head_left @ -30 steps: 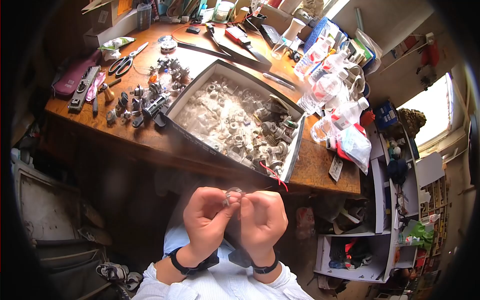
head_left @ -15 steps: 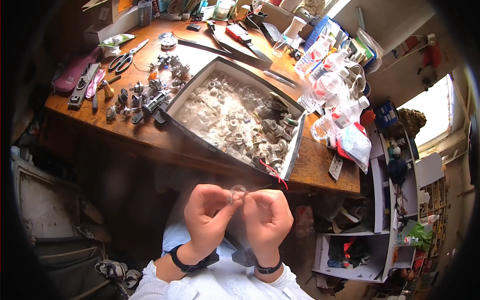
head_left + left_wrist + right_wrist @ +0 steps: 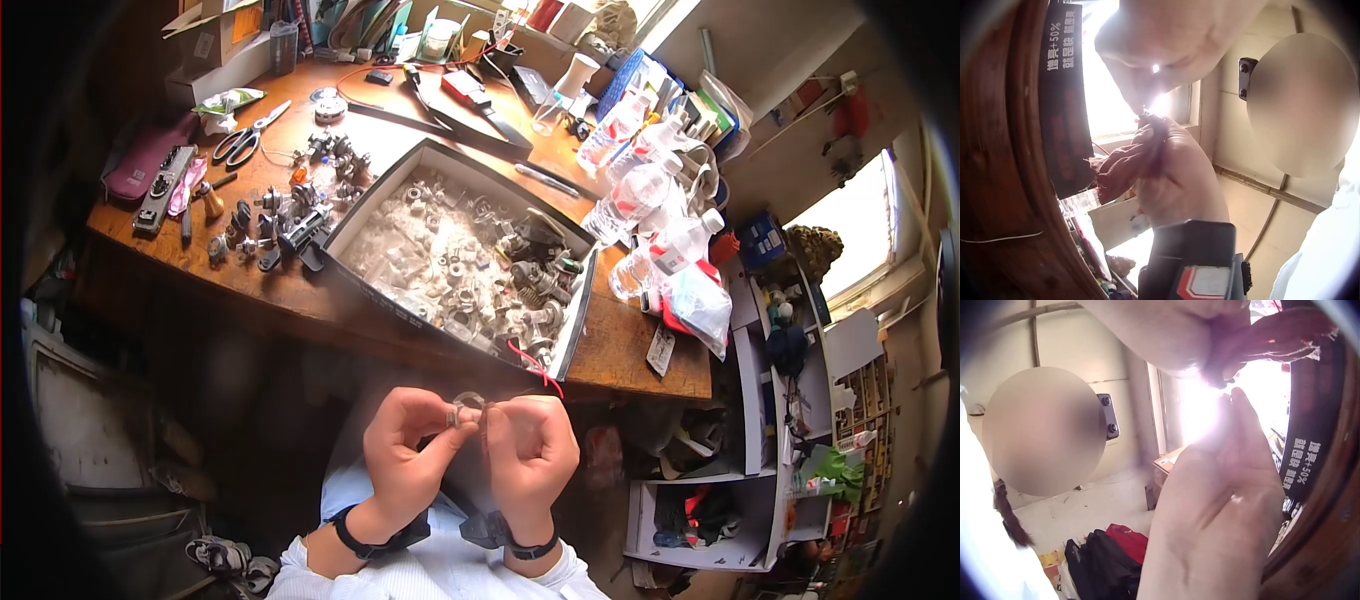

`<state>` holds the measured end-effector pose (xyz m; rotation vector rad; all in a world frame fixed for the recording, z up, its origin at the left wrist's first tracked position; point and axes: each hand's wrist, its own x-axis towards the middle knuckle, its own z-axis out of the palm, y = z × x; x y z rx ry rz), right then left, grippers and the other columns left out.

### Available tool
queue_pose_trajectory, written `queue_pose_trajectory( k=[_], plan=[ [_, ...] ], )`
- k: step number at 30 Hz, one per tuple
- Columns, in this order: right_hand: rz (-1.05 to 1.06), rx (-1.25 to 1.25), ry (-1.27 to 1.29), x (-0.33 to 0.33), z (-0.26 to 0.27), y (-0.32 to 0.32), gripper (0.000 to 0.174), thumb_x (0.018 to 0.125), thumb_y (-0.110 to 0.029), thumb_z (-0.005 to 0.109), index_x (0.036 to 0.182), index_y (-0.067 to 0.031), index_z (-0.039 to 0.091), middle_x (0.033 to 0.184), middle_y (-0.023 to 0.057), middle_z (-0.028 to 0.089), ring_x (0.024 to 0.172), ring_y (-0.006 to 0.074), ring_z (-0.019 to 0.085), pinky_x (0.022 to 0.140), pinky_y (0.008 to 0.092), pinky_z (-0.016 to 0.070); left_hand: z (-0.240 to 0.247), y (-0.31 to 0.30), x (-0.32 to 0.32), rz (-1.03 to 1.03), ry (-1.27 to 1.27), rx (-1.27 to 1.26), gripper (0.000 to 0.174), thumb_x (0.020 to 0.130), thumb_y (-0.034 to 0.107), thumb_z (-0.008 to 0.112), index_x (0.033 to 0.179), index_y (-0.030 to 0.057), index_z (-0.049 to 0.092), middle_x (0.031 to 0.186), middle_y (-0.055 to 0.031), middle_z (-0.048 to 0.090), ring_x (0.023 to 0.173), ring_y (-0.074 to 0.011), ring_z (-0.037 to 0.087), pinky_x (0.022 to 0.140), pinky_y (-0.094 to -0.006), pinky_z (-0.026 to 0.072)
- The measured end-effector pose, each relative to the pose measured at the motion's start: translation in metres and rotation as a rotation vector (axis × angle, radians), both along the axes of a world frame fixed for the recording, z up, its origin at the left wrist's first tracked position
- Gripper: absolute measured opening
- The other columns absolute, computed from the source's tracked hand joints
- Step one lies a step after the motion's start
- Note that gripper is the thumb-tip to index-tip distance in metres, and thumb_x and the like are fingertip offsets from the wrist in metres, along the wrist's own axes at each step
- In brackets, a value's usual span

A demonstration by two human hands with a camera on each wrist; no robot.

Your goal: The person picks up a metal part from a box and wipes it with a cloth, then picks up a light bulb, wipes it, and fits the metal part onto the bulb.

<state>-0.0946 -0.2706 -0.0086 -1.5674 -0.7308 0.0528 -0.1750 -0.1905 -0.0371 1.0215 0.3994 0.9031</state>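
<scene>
In the head view, my left hand [image 3: 408, 445] pinches a small ring-shaped metal piece [image 3: 466, 399] between thumb and forefinger. Close against it, my right hand [image 3: 533, 450] has its thumb and forefinger together at the piece's right side. A reddish-brown cloth [image 3: 1125, 165] with a frayed end hangs from the right fingertips. The right wrist view shows the same cloth [image 3: 1285, 331] beside the right hand [image 3: 1172, 331], with the left hand [image 3: 1216, 494] below. Glare and the fingers hide most of the metal piece. Both hands are off the table's front edge, above the lap.
Beyond the hands, a black-sided box [image 3: 400, 308] of small dusty parts sits at the table edge, a red wire [image 3: 540, 370] hanging over it. Metal parts [image 3: 290, 215] and scissors [image 3: 252, 135] lie left. Plastic bottles [image 3: 640, 190] crowd the right; shelves [image 3: 750, 400] stand beyond.
The head view has tilted slightly, so the table's things sit a little left and lower. Both hands stay together; the ring shape shows more plainly between them now.
</scene>
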Motion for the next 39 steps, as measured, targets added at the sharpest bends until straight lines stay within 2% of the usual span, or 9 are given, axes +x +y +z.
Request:
queue_pose_trajectory(
  k=[9, 19, 21, 23, 25, 28, 31, 33, 39],
  plan=[
    [0.18, -0.022, 0.278, 0.003, 0.003, -0.004, 0.01, 0.089, -0.004, 0.068, 0.092, 0.0021, 0.061, 0.085, 0.0023, 0.059, 0.068, 0.0023, 0.054, 0.057, 0.0164, 0.0428, 0.0, 0.004, 0.001, -0.011, -0.051, -0.042, 0.033, 0.08, -0.009, 0.07, 0.105, 0.0007, 0.051, 0.09, -0.0047, 0.062, 0.086, -0.0128, 0.066, 0.081, -0.0264, 0.0548],
    [0.115, -0.113, 0.068, 0.006, -0.003, -0.004, 0.011, 0.084, -0.006, 0.072, 0.082, 0.0006, 0.063, 0.078, 0.001, 0.055, 0.063, 0.002, 0.047, 0.054, 0.0168, 0.037, 0.004, 0.016, 0.004, 0.243, 0.258, 0.864, 0.043, 0.07, -0.008, 0.071, 0.111, 0.0076, 0.07, 0.114, -0.0118, 0.059, 0.096, -0.0234, 0.06, 0.074, -0.0311, 0.0554],
    [0.168, -0.136, 0.03, 0.008, -0.002, -0.01, 0.011, 0.086, -0.007, 0.071, 0.088, 0.0006, 0.062, 0.078, 0.0003, 0.055, 0.063, 0.0023, 0.049, 0.054, 0.017, 0.0386, 0.004, 0.018, 0.0, 0.105, 0.224, 0.723, 0.044, 0.072, -0.007, 0.07, 0.112, 0.009, 0.07, 0.109, -0.0111, 0.062, 0.093, -0.0213, 0.062, 0.074, -0.0315, 0.0545],
    [0.26, 0.043, 0.515, 0.003, 0.011, -0.014, 0.017, 0.089, -0.007, 0.067, 0.101, 0.0001, 0.058, 0.079, 0.0003, 0.055, 0.062, 0.0028, 0.05, 0.054, 0.0171, 0.0402, -0.004, 0.019, -0.004, -0.285, 0.003, 0.078, 0.037, 0.086, 0.006, 0.068, 0.122, 0.0013, 0.062, 0.109, -0.0104, 0.066, 0.091, -0.0156, 0.064, 0.078, -0.0284, 0.0532],
    [0.289, 0.141, 0.519, 0.009, 0.011, -0.018, 0.02, 0.093, -0.009, 0.061, 0.107, -0.002, 0.048, 0.082, 0.0018, 0.055, 0.064, 0.003, 0.049, 0.056, 0.0161, 0.0408, -0.003, 0.028, -0.01, -0.623, -0.237, -0.404, 0.043, 0.094, 0.021, 0.062, 0.127, -0.0048, 0.055, 0.113, -0.0138, 0.065, 0.095, -0.0158, 0.064, 0.08, -0.0287, 0.0529],
    [0.223, 0.216, 0.481, 0.005, 0.015, -0.008, 0.023, 0.093, -0.019, 0.06, 0.101, -0.0028, 0.047, 0.077, 0.0016, 0.048, 0.052, 0.0025, 0.035, 0.046, 0.0165, 0.0268, -0.007, 0.025, -0.011, -0.672, -0.301, -0.455, 0.048, 0.097, 0.028, 0.057, 0.129, -0.0068, 0.052, 0.114, -0.0185, 0.064, 0.098, -0.0176, 0.064, 0.081, -0.0293, 0.0528],
    [0.264, 0.307, 0.449, 0.008, 0.011, -0.009, 0.017, 0.091, -0.013, 0.057, 0.101, -0.0035, 0.047, 0.089, 0.0039, 0.049, 0.06, 0.0022, 0.038, 0.05, 0.0157, 0.0286, -0.011, 0.026, -0.007, -0.683, -0.316, -0.484, 0.045, 0.097, 0.026, 0.058, 0.129, -0.005, 0.052, 0.118, -0.0165, 0.063, 0.099, -0.0179, 0.063, 0.081, -0.0293, 0.0527],
    [0.303, 0.158, 0.425, 0.008, 0.011, -0.013, 0.016, 0.093, -0.004, 0.055, 0.106, -0.0012, 0.047, 0.102, 0.0076, 0.049, 0.077, 0.0065, 0.051, 0.067, 0.0209, 0.0434, -0.007, 0.023, -0.007, -0.632, -0.282, -0.479, 0.044, 0.096, 0.025, 0.059, 0.128, -0.005, 0.054, 0.118, -0.0146, 0.063, 0.099, -0.0176, 0.063, 0.081, -0.0292, 0.0523],
    [0.345, 0.037, 0.327, 0.01, 0.009, -0.003, 0.008, 0.092, 0.003, 0.057, 0.099, 0.0014, 0.053, 0.098, 0.0041, 0.049, 0.071, 0.0059, 0.053, 0.061, 0.0193, 0.0437, -0.012, 0.023, -0.007, -0.53, -0.174, -0.296, 0.037, 0.093, 0.019, 0.063, 0.122, -0.0044, 0.06, 0.112, -0.0087, 0.062, 0.1, -0.0159, 0.06, 0.083, -0.029, 0.0511]
  ],
)
